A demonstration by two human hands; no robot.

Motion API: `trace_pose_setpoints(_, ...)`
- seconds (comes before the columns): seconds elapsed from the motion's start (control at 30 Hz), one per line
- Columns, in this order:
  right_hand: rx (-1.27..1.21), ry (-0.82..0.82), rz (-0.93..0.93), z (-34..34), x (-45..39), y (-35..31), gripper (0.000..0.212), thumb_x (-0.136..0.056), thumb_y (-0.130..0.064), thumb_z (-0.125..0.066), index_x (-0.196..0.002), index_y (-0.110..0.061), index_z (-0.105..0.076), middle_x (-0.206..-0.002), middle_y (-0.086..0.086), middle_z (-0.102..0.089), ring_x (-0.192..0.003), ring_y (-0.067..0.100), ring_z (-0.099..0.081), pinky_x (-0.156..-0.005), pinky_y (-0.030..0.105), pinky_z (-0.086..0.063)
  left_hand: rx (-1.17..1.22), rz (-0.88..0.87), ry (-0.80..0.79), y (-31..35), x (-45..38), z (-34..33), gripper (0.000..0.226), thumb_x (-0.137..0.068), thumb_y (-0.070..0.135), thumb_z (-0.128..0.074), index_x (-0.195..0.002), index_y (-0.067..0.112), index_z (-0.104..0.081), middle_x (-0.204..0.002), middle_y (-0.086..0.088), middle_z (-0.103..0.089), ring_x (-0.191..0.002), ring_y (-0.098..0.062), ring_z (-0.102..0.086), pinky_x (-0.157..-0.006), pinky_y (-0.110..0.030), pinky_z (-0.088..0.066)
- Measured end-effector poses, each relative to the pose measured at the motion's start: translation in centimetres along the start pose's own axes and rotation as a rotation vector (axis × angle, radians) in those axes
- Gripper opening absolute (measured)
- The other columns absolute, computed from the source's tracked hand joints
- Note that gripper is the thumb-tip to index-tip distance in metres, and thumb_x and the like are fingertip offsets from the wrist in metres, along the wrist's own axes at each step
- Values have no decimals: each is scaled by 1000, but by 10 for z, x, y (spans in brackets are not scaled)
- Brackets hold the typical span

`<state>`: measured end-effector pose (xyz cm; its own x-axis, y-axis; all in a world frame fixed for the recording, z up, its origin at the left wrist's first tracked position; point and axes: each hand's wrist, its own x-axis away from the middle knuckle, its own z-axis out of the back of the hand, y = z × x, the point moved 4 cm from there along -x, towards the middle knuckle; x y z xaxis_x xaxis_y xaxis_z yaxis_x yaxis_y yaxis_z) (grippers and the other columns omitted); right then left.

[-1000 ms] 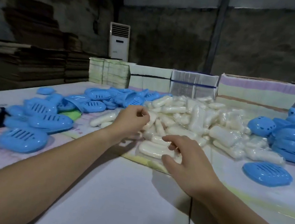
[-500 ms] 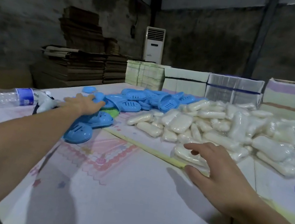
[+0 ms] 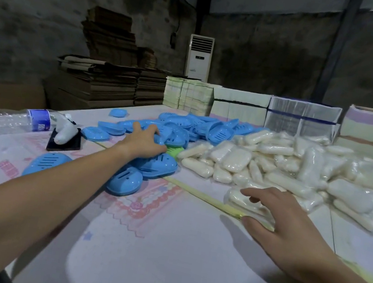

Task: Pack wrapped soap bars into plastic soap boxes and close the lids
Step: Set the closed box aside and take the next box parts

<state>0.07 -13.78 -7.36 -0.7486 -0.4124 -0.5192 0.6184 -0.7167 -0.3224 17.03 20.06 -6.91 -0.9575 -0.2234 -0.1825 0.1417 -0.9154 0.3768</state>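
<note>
While my left hand (image 3: 146, 141) is reaching into the blue soap boxes (image 3: 171, 136) left of centre, fingers spread and lying on them without closing, my right hand (image 3: 282, 227) is resting at lower right, fingers loosely spread over a wrapped soap bar (image 3: 242, 200) at the near edge of the soap pile (image 3: 300, 166).

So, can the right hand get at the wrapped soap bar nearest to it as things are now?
Probably yes: the right hand already hovers over the nearest soap bar, its fingers spread above it, and nothing lies between them.
</note>
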Motion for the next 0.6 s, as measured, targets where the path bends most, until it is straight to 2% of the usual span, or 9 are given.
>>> trace_pose_setpoints(0.07, -7, 2, 1, 0, 1, 0, 42, -84, -36, -62, -112, -59, -41, -109, -29, -49, -106, -7, -38, -90, 7, -25, 9, -38, 78, 6, 5, -1, 45, -83, 50, -66, -112, 31, -38, -130, -9, -27, -85, -29, -53, -75, -36, -40)
trace_pose_setpoints(0.2, -4, 4, -7, 1, 2, 3, 42, -84, -35, -62, -113, -58, -43, -108, -29, -50, -110, -10, -36, -91, 2, -23, 178, -155, 266, 16, 15, 4, 35, -82, 31, -72, -104, 26, -45, -125, -3, -26, -80, -26, -56, -75, -37, -44)
trace_pose_setpoints(0.27, -16, 14, -19, 2, 3, 4, 41, -84, -33, -63, -114, -56, -45, -107, -29, -50, -111, -9, -37, -91, 2, -24, 296, -243, 373, 24, 21, 11, 34, -81, 21, -74, -104, 27, -48, -118, 2, -25, -79, -22, -54, -73, -35, -46)
trace_pose_setpoints(0.33, -32, 18, -30, 3, 3, 4, 40, -84, -33, -62, -114, -55, -46, -107, -30, -50, -112, -8, -37, -90, 3, -25, 337, -349, 416, 39, 31, 14, 41, -80, 17, -75, -109, 32, -49, -118, 6, -24, -79, -15, -54, -70, -30, -42)
trace_pose_setpoints(0.4, -44, 16, -40, 3, 3, 3, 39, -83, -34, -61, -112, -56, -46, -108, -30, -50, -113, -9, -36, -90, 3, -25, 343, -451, 411, 59, 42, 15, 48, -80, 17, -78, -112, 36, -49, -119, 9, -25, -83, -12, -53, -71, -27, -44)
trace_pose_setpoints(0.5, -62, 39, -64, 7, 3, 5, 38, -85, -33, -61, -112, -55, -48, -107, -29, -50, -112, -9, -37, -92, 3, -25, 440, -584, 436, 97, 63, 19, 50, -77, 23, -85, -108, 39, -51, -118, 12, -29, -96, -7, -47, -75, -8, -42)
trace_pose_setpoints(0.6, -108, 117, -107, 14, 3, 9, 38, -86, -27, -64, -111, -52, -52, -106, -27, -53, -108, -9, -42, -89, 6, -30, 655, -699, 413, 140, 90, 26, 49, -70, 34, -89, -101, 42, -53, -115, 12, -36, -104, 4, -49, -80, -6, -46)
